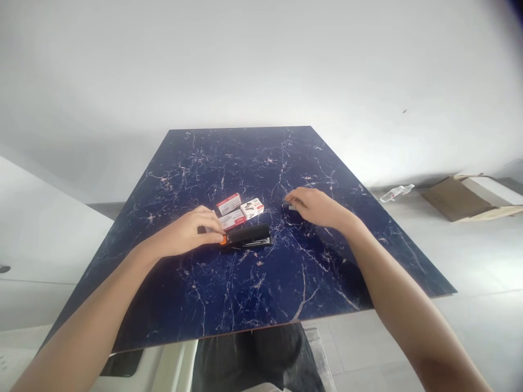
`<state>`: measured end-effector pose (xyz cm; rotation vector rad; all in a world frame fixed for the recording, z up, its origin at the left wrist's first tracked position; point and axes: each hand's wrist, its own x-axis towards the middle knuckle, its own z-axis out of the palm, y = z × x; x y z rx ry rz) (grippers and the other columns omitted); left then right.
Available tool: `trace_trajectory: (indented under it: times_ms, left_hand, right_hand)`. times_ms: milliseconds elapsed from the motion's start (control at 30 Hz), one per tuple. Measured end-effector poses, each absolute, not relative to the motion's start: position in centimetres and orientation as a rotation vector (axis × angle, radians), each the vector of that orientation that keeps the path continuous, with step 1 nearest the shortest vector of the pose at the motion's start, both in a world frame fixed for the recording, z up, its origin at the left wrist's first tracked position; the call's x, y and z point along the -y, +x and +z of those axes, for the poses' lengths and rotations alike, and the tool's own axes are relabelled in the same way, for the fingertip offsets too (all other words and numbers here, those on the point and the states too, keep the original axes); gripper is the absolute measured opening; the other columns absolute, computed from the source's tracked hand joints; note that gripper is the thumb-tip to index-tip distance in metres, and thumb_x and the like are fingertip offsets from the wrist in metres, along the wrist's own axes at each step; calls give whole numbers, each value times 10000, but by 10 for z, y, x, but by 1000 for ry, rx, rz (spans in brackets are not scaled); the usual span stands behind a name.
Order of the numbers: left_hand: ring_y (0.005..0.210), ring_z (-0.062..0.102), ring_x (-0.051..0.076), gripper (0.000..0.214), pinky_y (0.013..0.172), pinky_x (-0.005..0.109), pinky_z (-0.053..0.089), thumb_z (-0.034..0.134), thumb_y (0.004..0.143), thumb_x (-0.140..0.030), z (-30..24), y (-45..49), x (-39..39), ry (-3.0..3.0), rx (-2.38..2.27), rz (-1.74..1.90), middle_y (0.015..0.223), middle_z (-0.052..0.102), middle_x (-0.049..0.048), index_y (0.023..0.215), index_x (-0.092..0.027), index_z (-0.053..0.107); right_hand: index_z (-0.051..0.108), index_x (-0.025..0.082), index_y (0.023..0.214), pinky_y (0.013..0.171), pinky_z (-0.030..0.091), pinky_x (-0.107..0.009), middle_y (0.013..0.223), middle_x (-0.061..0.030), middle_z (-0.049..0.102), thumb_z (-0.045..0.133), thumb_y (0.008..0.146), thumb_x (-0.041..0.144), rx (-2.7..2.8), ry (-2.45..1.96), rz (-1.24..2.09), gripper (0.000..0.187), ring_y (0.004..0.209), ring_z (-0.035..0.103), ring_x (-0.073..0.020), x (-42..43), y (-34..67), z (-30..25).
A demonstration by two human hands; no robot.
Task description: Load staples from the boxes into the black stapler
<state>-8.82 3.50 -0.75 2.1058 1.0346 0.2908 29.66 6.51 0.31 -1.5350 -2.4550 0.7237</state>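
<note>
Tabletop [253, 283]; curled left hand [192, 231] on stapler [250, 236]

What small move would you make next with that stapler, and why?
Probably close the left hand around the stapler at its orange end: the fingertips touch that end, the stapler lies flat on the table beside three small boxes, and the right hand rests on a small dark item.
</note>
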Motion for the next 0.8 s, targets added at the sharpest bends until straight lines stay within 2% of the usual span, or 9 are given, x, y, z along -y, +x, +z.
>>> trace_trajectory:
  times_ms: [67,133,167,267,333,433,567,700,800]
  left_hand:
    - [1140,589,290,214,1014,458,466,713,892,-498,-7,-87,-34,2098,-1055,316,1127,732,73,967,-327,817]
    - [1121,589,292,226,996,453,472,710,891,-511,-5,-85,-34,2104,-1061,329,1089,735,72,949,-318,812]
    - [1122,587,293,232,992,450,472,701,896,-518,-4,-85,-33,2110,-1060,324,1072,737,69,939,-316,809]
    - [1122,588,290,245,988,444,472,691,901,-526,-3,-84,-33,2116,-1058,313,1071,736,65,913,-308,801]
    - [1125,588,292,233,990,447,471,703,894,-516,-4,-84,-33,2104,-1055,330,1076,734,66,905,-305,801]
    - [1098,598,288,221,982,447,480,713,887,-508,-6,-86,-34,2098,-1038,341,1072,731,72,914,-309,804]
    - [1123,592,289,246,993,448,480,688,898,-532,-10,-89,-36,2120,-1040,316,1090,735,62,905,-312,799]
    - [1155,586,290,243,1022,451,461,697,887,-539,-11,-88,-37,2103,-1064,328,1090,743,43,863,-317,792]
    - [1137,598,286,221,1008,442,465,711,881,-523,-8,-87,-36,2101,-1067,331,1092,743,42,867,-319,795]
  right_hand:
    - [682,235,1284,841,584,-423,1200,-89,731,603,968,330,2506,-1337,1010,340,986,712,-267,-58,286,10]
    - [668,261,1299,733,577,-349,1182,-59,737,730,887,417,2553,-1140,1192,445,895,710,-223,-48,267,13]
    - [691,256,1249,687,561,-326,1146,-53,743,767,853,429,2569,-1080,1211,438,847,701,-207,-43,258,14]
    - [754,218,979,615,500,-306,963,-43,746,777,839,398,2578,-1062,1085,230,729,658,-181,-34,246,15]
    - [773,223,914,627,495,-316,934,-41,745,752,856,393,2576,-1111,1049,180,730,659,-184,-35,258,16]
    - [795,281,1076,680,535,-349,1061,-45,756,747,851,438,2542,-1298,1088,278,813,688,-215,-43,298,17]
    - [750,248,1228,796,559,-443,1181,-98,723,700,883,499,2333,-1658,657,430,871,683,-260,-58,326,6]
    - [781,235,1020,905,546,-472,1120,-89,732,634,943,415,2350,-1537,629,245,966,691,-279,-62,311,-8]
    - [722,233,1042,866,578,-463,1046,-78,758,648,948,433,2095,-1522,873,233,935,714,-262,-55,303,-6]
